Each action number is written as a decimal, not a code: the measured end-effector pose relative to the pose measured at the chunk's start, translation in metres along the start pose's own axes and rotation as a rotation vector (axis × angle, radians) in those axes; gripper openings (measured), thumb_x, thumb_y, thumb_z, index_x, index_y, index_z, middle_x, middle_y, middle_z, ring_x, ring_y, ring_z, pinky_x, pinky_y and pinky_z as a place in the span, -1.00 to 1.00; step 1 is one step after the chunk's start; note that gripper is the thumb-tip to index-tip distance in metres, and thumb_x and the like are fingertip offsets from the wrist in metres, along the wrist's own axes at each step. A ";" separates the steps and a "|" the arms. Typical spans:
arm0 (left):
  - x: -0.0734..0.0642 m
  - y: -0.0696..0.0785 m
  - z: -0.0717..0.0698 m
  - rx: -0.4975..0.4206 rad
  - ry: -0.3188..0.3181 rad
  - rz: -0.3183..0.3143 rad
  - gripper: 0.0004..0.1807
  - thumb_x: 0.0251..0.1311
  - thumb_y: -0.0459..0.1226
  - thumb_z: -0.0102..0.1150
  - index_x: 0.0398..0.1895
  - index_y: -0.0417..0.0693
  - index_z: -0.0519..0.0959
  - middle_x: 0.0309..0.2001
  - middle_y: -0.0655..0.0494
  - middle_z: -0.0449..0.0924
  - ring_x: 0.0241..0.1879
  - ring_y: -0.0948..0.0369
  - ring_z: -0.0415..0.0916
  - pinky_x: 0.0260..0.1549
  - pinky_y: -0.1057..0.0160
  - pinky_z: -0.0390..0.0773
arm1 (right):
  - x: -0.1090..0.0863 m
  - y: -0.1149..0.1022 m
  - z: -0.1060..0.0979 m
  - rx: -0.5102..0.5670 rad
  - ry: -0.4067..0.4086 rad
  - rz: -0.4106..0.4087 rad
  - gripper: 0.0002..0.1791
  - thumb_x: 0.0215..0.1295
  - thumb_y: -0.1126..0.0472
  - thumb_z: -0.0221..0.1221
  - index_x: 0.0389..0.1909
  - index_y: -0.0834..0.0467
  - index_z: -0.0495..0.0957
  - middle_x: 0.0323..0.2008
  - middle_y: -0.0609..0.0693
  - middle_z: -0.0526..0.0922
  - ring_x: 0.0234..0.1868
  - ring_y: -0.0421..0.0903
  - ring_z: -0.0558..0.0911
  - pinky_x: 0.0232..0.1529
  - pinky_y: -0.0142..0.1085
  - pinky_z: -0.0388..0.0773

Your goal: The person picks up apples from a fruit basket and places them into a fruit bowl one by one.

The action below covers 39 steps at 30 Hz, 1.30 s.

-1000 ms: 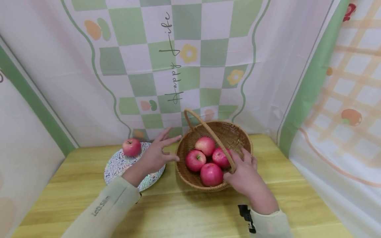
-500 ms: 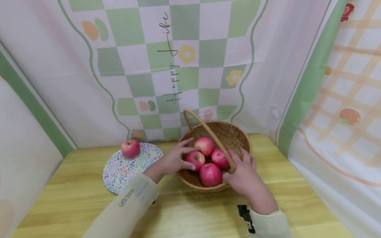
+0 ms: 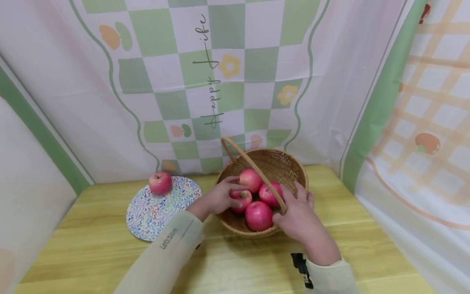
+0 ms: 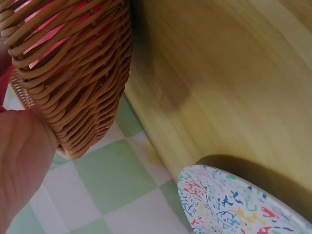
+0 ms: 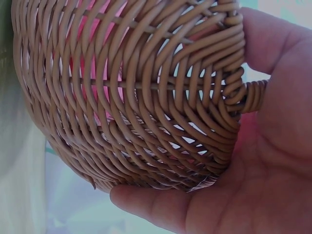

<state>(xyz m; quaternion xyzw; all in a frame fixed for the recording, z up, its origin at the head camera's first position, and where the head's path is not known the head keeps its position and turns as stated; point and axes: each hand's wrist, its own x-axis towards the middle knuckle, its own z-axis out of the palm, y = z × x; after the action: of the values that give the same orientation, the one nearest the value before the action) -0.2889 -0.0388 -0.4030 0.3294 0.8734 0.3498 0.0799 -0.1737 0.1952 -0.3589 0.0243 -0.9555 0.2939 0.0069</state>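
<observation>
Near side: pale long sleeves (image 3: 165,253) extend over the yellow wood-grain tabletop (image 3: 238,265). Right hand (image 3: 299,214) grips the right rim of a round brown wicker basket (image 3: 284,163); left hand (image 3: 222,196), inside the basket's left side, has thumb and fingers curled on a round red apple (image 3: 245,199). Three other red apples (image 3: 259,216) crowd it within the basket; the arched wicker handle (image 3: 269,183) crosses above the group, between the hands. Left of the basket, a speckled white round plate (image 3: 158,212) bears a single red-pink apple (image 3: 160,183). Right wrist view adds the handle's foot against the palm and a finger along the basket's outer wall; left wrist view does not show the left fingertips. Tabletop separates basket and plate, and extends right of the basket to its edge; behind the basket, green-and-white checked cloth (image 3: 227,32) bounds the far side.
</observation>
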 end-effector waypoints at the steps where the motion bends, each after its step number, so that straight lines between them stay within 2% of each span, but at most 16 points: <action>1: 0.001 0.000 0.000 0.000 0.006 -0.006 -0.43 0.13 -0.28 0.45 0.26 -0.03 0.58 0.42 -0.07 0.25 0.44 -0.01 0.05 0.37 -0.01 0.11 | 0.000 0.000 0.000 0.000 0.000 0.000 -0.02 0.07 0.24 0.27 0.55 0.20 0.07 0.50 0.35 -0.32 0.38 0.59 -0.37 0.09 0.52 0.16; 5: 0.002 0.000 0.003 0.006 0.020 -0.038 -0.50 0.17 -0.28 0.41 0.22 -0.02 0.61 0.29 0.02 0.46 0.41 -0.01 0.13 0.37 0.03 0.14 | -0.001 -0.002 0.001 -0.003 -0.001 -0.002 -0.03 0.08 0.23 0.27 0.54 0.20 0.08 0.51 0.35 -0.33 0.37 0.60 -0.38 0.08 0.53 0.15; 11: -0.002 0.005 0.006 0.011 0.031 -0.008 -0.58 0.15 -0.37 0.40 0.12 -0.09 0.68 0.11 0.02 0.60 0.18 0.01 0.37 0.23 0.11 0.33 | -0.002 -0.003 0.001 -0.013 -0.004 -0.003 -0.02 0.08 0.23 0.28 0.54 0.23 0.07 0.51 0.33 -0.33 0.38 0.59 -0.38 0.09 0.51 0.16; 13: -0.003 0.007 0.006 0.005 0.016 -0.032 -0.54 0.09 -0.36 0.45 0.12 -0.06 0.68 0.11 -0.07 0.55 0.15 0.01 0.34 0.18 0.11 0.36 | -0.002 -0.003 0.001 -0.014 -0.004 -0.005 -0.02 0.08 0.23 0.29 0.54 0.24 0.07 0.51 0.33 -0.33 0.37 0.60 -0.38 0.10 0.51 0.16; 18: -0.004 0.009 0.007 -0.023 -0.028 -0.155 -0.39 -0.04 -0.26 0.56 0.18 0.12 0.65 0.29 -0.26 0.24 0.26 -0.01 0.19 0.21 0.09 0.31 | -0.002 -0.003 0.001 -0.019 -0.004 -0.014 -0.02 0.10 0.23 0.30 0.54 0.26 0.06 0.51 0.34 -0.33 0.37 0.62 -0.37 0.11 0.51 0.14; 24: -0.002 0.008 0.011 -0.030 -0.071 -0.168 -0.34 -0.04 -0.26 0.57 0.24 0.11 0.61 0.27 -0.11 0.27 0.21 0.06 0.22 0.18 0.12 0.32 | -0.001 -0.002 0.001 -0.028 0.000 -0.023 -0.03 0.11 0.23 0.30 0.53 0.26 0.07 0.51 0.35 -0.31 0.36 0.63 -0.34 0.11 0.51 0.14; 29: 0.001 0.007 0.017 -0.032 -0.072 -0.218 -0.27 -0.14 -0.24 0.63 0.23 0.18 0.62 0.26 -0.13 0.21 0.19 0.08 0.19 0.17 0.18 0.30 | 0.000 -0.001 0.002 -0.025 0.000 -0.025 -0.05 0.12 0.24 0.30 0.53 0.26 0.08 0.50 0.34 -0.30 0.36 0.62 -0.32 0.09 0.51 0.17; 35: 0.001 0.011 0.018 -0.034 -0.093 -0.161 -0.26 -0.13 -0.31 0.59 0.26 0.09 0.60 0.25 -0.08 0.22 0.18 0.07 0.21 0.14 0.22 0.34 | 0.000 -0.001 0.000 -0.022 -0.001 -0.028 -0.05 0.12 0.25 0.29 0.53 0.26 0.08 0.50 0.34 -0.31 0.36 0.63 -0.32 0.06 0.52 0.20; 39: 0.001 0.013 0.019 -0.042 -0.126 -0.181 -0.25 -0.11 -0.33 0.59 0.27 0.12 0.58 0.32 -0.08 0.20 0.23 0.06 0.19 0.17 0.20 0.31 | -0.001 0.000 0.000 -0.021 -0.002 -0.032 -0.05 0.11 0.25 0.29 0.52 0.26 0.09 0.50 0.35 -0.30 0.35 0.64 -0.30 0.06 0.52 0.20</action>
<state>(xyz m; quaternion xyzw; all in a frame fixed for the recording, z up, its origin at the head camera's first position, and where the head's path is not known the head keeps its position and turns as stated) -0.2757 -0.0210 -0.4089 0.2689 0.8853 0.3380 0.1725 -0.1731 0.1950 -0.3590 0.0396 -0.9581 0.2836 0.0109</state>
